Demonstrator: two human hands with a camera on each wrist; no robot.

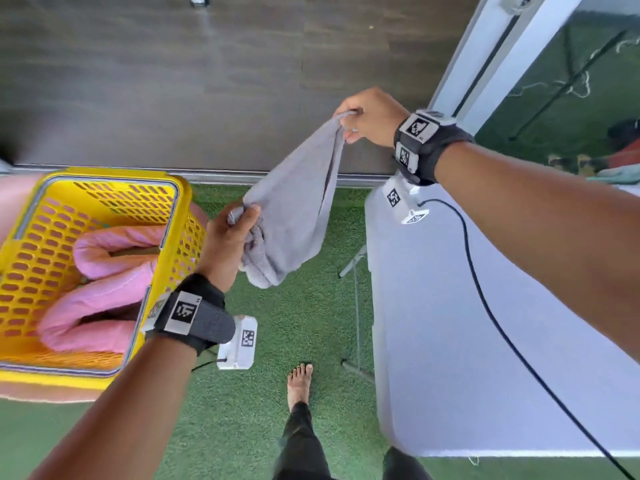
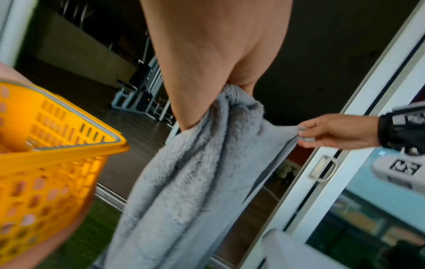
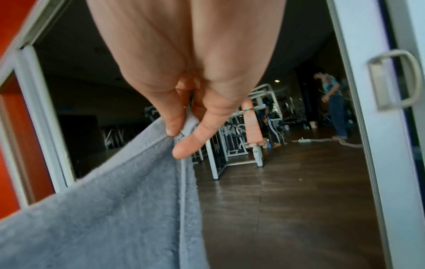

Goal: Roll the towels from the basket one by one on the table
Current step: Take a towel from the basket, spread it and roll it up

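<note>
A grey towel [image 1: 294, 209] hangs in the air between the yellow basket [image 1: 173, 188] and the white table [image 1: 485, 323]. My left hand [image 1: 239, 223] grips one bunched end of it beside the basket's right rim. My right hand [image 1: 356, 119] pinches a corner higher up and to the right, near the table's far end. In the left wrist view the grey towel [image 2: 195, 182] drapes down from my left hand [image 2: 218, 78], with my right hand [image 2: 322, 132] pinching its edge. In the right wrist view my right hand [image 3: 181, 131] pinches the towel's hem [image 3: 138, 209]. A pink towel [image 1: 104, 299] lies in the basket.
Green turf [image 1: 294, 341] covers the floor between basket and table, and my bare foot [image 1: 299, 382] stands there. A black cable [image 1: 485, 289] runs across the table. A sliding glass door frame [image 1: 485, 64] stands to the right. Gym machines [image 3: 241, 136] and a person [image 3: 333, 105] are inside.
</note>
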